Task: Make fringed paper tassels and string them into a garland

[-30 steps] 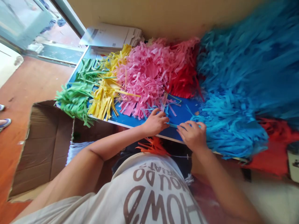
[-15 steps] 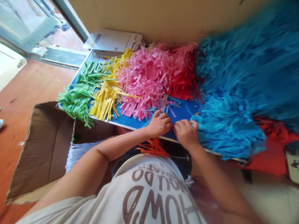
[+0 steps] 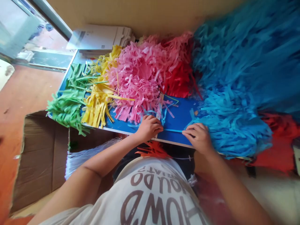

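Note:
A thin light-blue paper strip (image 3: pixel 173 130) is stretched level between my two hands, just above the table's front edge. My left hand (image 3: pixel 149 127) pinches its left end, fingers curled. At the other end my right hand (image 3: pixel 198 135) grips the strip between thumb and fingertips. Beside the right hand lies a heap of blue paper fringe (image 3: pixel 234 125). Pink fringe (image 3: pixel 140 90) is piled just beyond my left hand, with a few loose blue and pink strips at its edge.
The blue table (image 3: pixel 179 109) also bears yellow fringe (image 3: pixel 98 100), green fringe (image 3: pixel 70 104), red fringe (image 3: pixel 178 81) and a paper stack (image 3: pixel 98 37). An open cardboard box (image 3: pixel 37 159) stands at the left. Orange fringe (image 3: pixel 153 150) lies at my lap.
My hands, close together before, have moved apart, the right one going rightward. The blue strip now shows taut between them. The camera view has shifted slightly.

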Demonstrator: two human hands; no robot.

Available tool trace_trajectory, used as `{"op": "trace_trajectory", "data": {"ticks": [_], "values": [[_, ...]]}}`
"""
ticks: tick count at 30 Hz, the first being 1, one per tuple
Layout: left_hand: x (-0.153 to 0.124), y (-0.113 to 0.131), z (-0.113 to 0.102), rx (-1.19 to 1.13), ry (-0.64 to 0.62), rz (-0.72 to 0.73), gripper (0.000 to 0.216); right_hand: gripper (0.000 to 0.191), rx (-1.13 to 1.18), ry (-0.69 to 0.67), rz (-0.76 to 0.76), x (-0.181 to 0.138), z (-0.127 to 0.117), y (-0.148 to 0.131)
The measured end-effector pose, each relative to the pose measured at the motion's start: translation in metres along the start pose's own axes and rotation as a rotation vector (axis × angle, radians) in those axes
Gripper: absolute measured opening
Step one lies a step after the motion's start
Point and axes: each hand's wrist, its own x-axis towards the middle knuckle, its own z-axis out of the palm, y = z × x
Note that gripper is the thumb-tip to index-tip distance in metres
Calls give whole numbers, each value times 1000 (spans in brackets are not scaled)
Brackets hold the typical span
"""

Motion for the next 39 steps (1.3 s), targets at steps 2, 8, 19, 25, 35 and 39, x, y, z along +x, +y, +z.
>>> {"op": "trace_trajectory", "data": {"ticks": [2,8,19,25,35,39], "values": [[-1,-1,-2,-59,-37,-47,26,16,42,-12,24,1,0,2],[-3,2,-4,-67,1,-86,27,15,60,-37,72,3,0,1],[5,10,-7,6,-42,-136,21,22,25,-103,152,10,1,-4],[1,11,-2,182,5,132,28,20,-76,-157,158,12,3,0],[8,15,-5,258,-5,294,23,15,-256,-96,-184,21,-6,-45],[12,24,0,250,-13,245,21,24,-292,-137,-344,29,9,-42]]}}
